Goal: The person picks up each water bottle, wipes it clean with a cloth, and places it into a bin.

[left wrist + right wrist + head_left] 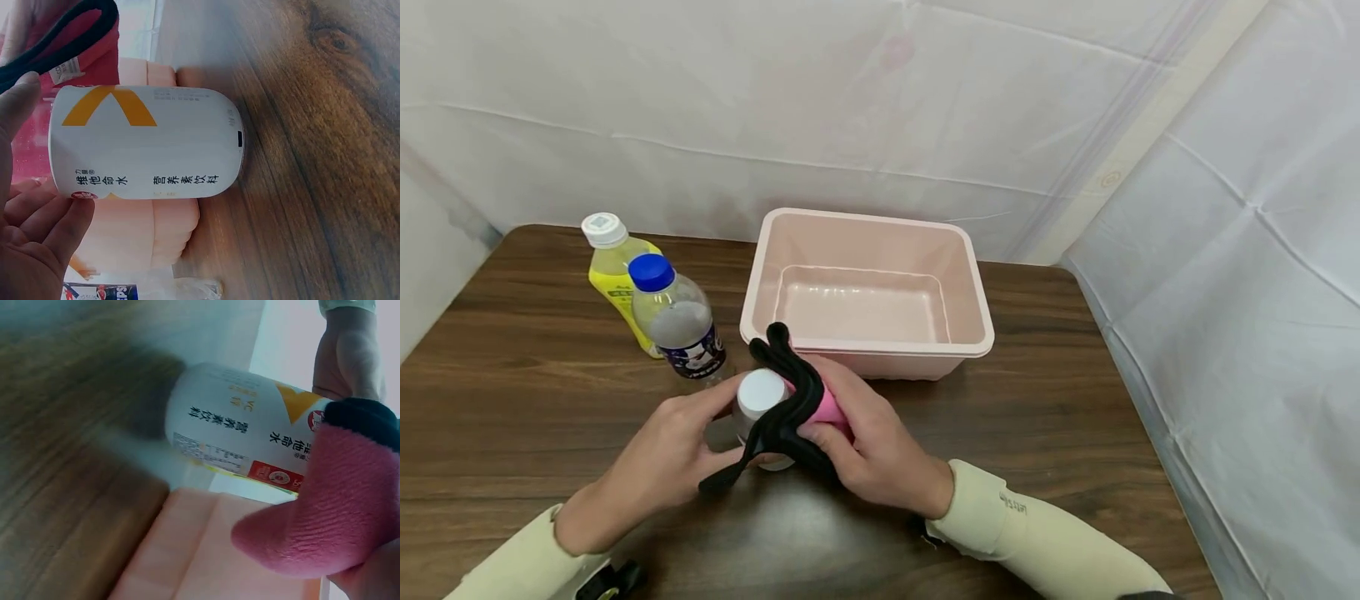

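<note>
My left hand (662,454) is curled round the upper part of a white-labelled drink bottle (144,144) with a white cap (762,390). The bottle is upright, close over the table in front of the pink tub. My right hand (887,446) grips a pink fleecy cloth item (350,506) with a thick black band (805,392). The band lies against the bottle just beside its cap. In the left wrist view a small white tag (65,70) shows on the pink cloth, and my left thumb overlaps the band. The right fingertips are partly hidden by the cloth.
Behind my hands stands a pale pink plastic tub (868,346), nothing visible inside. Left of it are a clear bottle with a blue cap (652,272) and a dark label, and a yellow-labelled bottle (617,287) with a white cap. White sheeting (835,108) encloses the wooden table (535,400).
</note>
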The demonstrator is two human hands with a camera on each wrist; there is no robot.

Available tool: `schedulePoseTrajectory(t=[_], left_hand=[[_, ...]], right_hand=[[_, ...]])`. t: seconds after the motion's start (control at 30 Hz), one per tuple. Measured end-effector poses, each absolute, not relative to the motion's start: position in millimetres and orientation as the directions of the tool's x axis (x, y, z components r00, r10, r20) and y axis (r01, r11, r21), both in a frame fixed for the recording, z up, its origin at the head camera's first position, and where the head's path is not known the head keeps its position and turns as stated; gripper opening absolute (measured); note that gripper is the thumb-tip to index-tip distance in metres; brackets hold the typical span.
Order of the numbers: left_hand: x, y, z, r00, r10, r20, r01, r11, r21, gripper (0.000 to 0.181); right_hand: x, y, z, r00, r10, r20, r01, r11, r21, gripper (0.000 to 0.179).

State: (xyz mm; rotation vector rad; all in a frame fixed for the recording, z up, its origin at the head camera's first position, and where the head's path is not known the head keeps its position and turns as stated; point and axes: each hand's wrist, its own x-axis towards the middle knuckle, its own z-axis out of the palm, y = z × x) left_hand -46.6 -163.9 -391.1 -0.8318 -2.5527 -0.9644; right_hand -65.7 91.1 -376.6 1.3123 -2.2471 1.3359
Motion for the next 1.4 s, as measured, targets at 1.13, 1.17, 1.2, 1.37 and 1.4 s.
schedulePoseTrajectory(t=[1.13,1.17,1.2,1.37,1.4], left_hand=[[-45,-160,-390,-0.793,0.395,0.464,0.604,0.615,0.507,0.081],[-45,-160,-390,-0.794,0.392,0.464,0.602,0.615,0.509,0.08],[-45,-159,-390,-0.796,0.389,0.464,0.599,0.616,0.511,0.08],[-44,-159,-389,-0.814,0.376,0.443,0.576,0.618,0.534,0.082],[-44,-158,-389,-0.816,0.375,0.44,0.574,0.618,0.537,0.082]], right_hand=[[-74,100,-383,-0.505,-0.748,0.431,-0.863,0.423,-0.276,0.069],[-74,100,-384,-0.513,-0.75,0.418,-0.858,0.43,-0.281,0.069],[-74,100,-385,-0.52,-0.753,0.403,-0.853,0.436,-0.286,0.067],[-74,101,-394,-0.532,-0.775,0.34,-0.844,0.452,-0.29,0.064],[-74,101,-396,-0.53,-0.779,0.335,-0.845,0.452,-0.286,0.063]])
